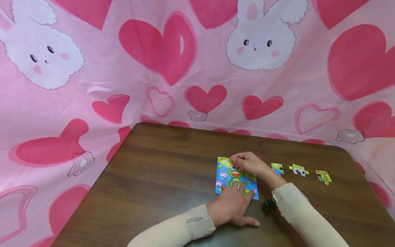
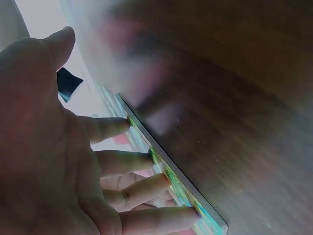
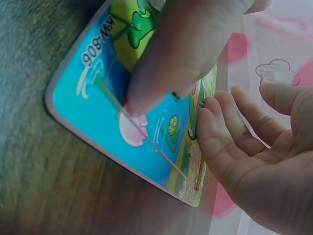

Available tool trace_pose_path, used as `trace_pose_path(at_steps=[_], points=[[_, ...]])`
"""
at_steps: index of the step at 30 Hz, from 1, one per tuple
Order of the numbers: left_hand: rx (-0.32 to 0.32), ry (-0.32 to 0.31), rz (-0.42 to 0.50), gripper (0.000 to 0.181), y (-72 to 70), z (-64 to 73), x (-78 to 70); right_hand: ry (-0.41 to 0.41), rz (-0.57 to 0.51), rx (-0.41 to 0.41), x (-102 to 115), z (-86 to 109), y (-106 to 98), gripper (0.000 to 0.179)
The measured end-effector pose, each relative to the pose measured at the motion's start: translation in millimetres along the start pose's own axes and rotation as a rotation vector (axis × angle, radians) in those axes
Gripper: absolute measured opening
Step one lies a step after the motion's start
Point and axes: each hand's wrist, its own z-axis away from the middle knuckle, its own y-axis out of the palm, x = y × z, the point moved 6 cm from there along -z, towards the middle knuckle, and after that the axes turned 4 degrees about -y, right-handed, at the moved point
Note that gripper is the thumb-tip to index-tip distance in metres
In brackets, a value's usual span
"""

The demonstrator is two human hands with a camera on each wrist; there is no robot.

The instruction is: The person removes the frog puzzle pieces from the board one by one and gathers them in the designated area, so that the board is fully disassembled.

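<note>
On the dark wooden table, the frog jigsaw puzzle is overlapped along its lower edge by the left hand, fingers spread.

Left thumb held out, off the board; upper right of puzzle covered by the right hand, its fingers bent; whether anything is pinched cannot be told. Green frog with open red mouth printed on blue, yellow-green above, pink flowers at left; "KW-806" marked near one corner. Three loose jigsaw pieces are laid to the right, the middle one printed with eyes.
</note>
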Motion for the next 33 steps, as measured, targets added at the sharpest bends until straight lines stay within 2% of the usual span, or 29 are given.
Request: trace_pose_path(at_steps=[8,23,28,33], points=[[0.009,-0.01,-0.019,0.095,-1.9,-2.1,-0.6,0.006,0.013,-0.009,-2.7,-0.1,2.2,0.036],[-0.007,0.013,0.002,0.092,-3.7,-1.8,1.5,-0.052,0.001,-0.009,-2.1,2.9,2.6,0.033],[-0.007,0.011,-0.01,0.092,-2.7,-1.8,0.8,-0.082,0.018,-0.011,-1.8,3.0,4.6,0.034],[-0.02,0.01,-0.038,0.092,-1.7,-1.3,0.1,-0.075,0.009,0.008,-2.4,3.2,5.3,0.036]])
